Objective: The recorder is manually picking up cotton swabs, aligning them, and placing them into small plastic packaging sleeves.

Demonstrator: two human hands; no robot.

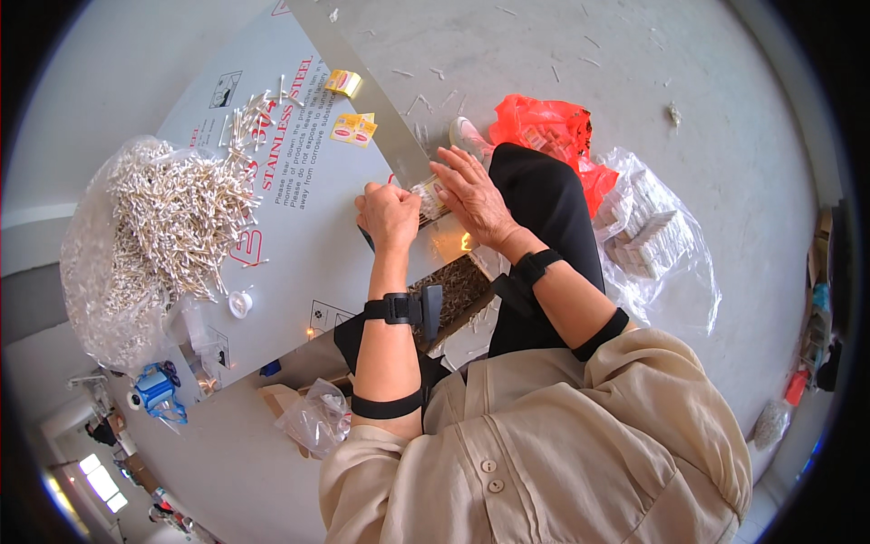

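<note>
A bundle of cotton swabs (pixel 430 197) lies between my two hands at the near right edge of the table. The curled fingers of my left hand (pixel 391 216) close at the bundle's left end; the fingertips are hidden. My right hand (pixel 473 197) rests against its right end, fingers stretched out and fairly flat. A dark strip shows beneath the hands. To the left, a large heap of loose cotton swabs (pixel 177 213) spills from a clear plastic bag (pixel 86 245). Small yellow-and-white packets (pixel 353 129) and a yellow box (pixel 343 82) lie farther back on the table.
The table (pixel 304 258) has a grey printed covering. Below my hands stands an open cardboard box (pixel 462 290) of brownish sticks. Right of my leg lie a red plastic bag (pixel 553 127) and a clear bag of white packs (pixel 648 227). A small white cup (pixel 240 304) stands beside the heap.
</note>
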